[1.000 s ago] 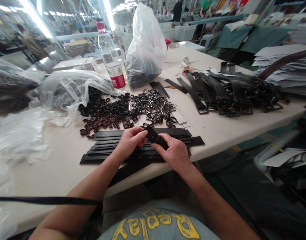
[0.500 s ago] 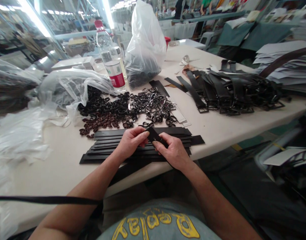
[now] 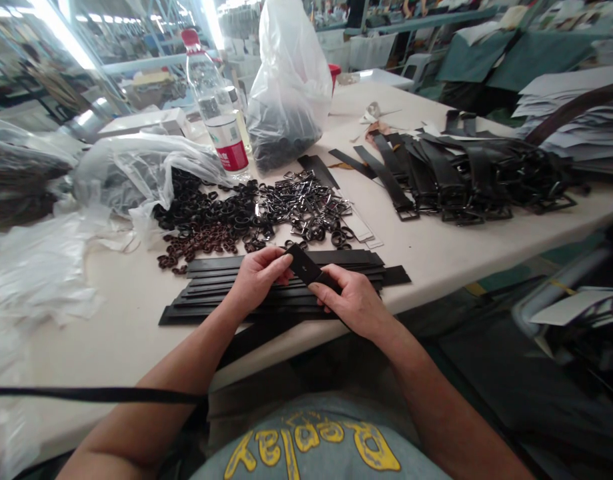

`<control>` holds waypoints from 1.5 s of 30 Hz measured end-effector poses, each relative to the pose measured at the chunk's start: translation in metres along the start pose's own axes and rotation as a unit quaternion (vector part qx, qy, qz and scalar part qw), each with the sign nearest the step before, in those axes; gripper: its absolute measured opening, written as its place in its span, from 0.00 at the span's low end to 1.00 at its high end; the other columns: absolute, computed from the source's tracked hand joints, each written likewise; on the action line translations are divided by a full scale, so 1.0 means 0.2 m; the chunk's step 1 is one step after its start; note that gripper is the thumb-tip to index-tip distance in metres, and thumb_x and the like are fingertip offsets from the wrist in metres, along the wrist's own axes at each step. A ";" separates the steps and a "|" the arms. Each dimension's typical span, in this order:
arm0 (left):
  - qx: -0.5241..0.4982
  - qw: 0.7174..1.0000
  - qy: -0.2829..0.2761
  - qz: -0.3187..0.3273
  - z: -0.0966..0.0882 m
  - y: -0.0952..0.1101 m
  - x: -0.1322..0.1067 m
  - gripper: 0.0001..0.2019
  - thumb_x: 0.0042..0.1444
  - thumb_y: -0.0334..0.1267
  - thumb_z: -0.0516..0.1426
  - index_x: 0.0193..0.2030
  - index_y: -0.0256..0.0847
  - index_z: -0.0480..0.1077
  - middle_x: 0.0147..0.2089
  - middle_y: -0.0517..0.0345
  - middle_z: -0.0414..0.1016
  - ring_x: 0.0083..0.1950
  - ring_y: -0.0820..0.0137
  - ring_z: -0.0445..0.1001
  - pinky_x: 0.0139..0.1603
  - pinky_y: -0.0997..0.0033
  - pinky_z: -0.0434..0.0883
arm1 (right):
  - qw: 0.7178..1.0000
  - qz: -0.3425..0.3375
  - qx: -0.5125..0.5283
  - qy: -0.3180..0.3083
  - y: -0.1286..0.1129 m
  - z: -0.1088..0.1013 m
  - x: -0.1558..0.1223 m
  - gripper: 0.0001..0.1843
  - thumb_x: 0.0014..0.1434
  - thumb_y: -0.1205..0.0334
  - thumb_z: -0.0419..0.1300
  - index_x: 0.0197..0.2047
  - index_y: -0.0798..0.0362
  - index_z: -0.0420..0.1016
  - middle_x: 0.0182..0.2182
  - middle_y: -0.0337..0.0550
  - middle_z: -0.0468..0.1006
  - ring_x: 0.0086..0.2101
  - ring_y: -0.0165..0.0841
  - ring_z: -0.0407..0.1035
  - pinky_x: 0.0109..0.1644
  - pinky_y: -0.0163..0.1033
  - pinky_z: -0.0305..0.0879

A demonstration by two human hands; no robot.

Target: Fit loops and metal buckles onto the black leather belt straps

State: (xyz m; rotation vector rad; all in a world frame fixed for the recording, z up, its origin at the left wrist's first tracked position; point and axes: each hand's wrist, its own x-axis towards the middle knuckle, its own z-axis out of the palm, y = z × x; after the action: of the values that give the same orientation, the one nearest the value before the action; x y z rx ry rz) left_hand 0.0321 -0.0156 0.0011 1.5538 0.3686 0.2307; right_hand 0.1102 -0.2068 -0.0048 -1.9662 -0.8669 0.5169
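Between my two hands is the end of a black belt strap [image 3: 305,267], with a small hole or mark on its face. My left hand [image 3: 260,273] pinches its upper left tip between thumb and fingers. Closed around the strap lower down, my right hand [image 3: 353,297] keeps its thumb on top. Beneath them lies a stack of black straps [image 3: 206,293], laid crosswise on the table. Just beyond the stack is a pile of metal buckles [image 3: 306,203], beside black belt loops [image 3: 211,210] and brown loops [image 3: 201,239].
Finished-looking belts with buckles [image 3: 446,177] are heaped at the right. A water bottle [image 3: 226,133] and a plastic bag of dark parts [image 3: 286,100] stand behind the loops. Crumpled clear plastic [image 3: 46,267] covers the table's left side. Stacked sheets [image 3: 576,107] sit far right.
My right hand has slid slightly down the strap, and more of its end shows between my hands. Both hands still grip it; the view has shifted a little.
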 end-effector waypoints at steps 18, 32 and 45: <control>0.081 0.995 -0.049 -0.013 0.02 -0.01 0.00 0.13 0.52 0.47 0.62 0.30 0.38 0.72 0.24 0.62 0.73 0.23 0.77 0.68 0.27 0.78 0.67 | 0.987 -0.003 -0.155 0.040 0.02 -0.02 0.01 0.15 0.62 0.50 0.60 0.48 0.49 0.77 0.36 0.44 0.84 0.38 0.41 0.78 0.40 0.39 0.65; 0.101 0.993 -0.053 -0.007 0.02 -0.02 -0.01 0.13 0.54 0.47 0.60 0.31 0.38 0.72 0.25 0.61 0.73 0.24 0.75 0.69 0.27 0.76 0.68 | 0.979 -0.020 -0.197 0.052 0.01 0.01 0.01 0.12 0.62 0.52 0.59 0.44 0.48 0.78 0.33 0.42 0.83 0.35 0.39 0.78 0.36 0.37 0.62; 0.073 0.996 -0.052 -0.016 0.02 0.00 -0.01 0.15 0.53 0.49 0.62 0.29 0.38 0.72 0.23 0.62 0.73 0.21 0.76 0.67 0.25 0.77 0.66 | 0.981 -0.040 -0.164 0.095 0.00 0.03 0.00 0.13 0.60 0.54 0.62 0.47 0.49 0.76 0.35 0.41 0.83 0.36 0.39 0.77 0.39 0.37 0.65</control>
State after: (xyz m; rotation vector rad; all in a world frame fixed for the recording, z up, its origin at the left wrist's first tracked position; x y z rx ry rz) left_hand 0.0310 -0.0202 0.0007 1.6962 0.3329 0.0989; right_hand 0.1061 -0.2038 -0.0079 -2.2241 -0.9512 0.1383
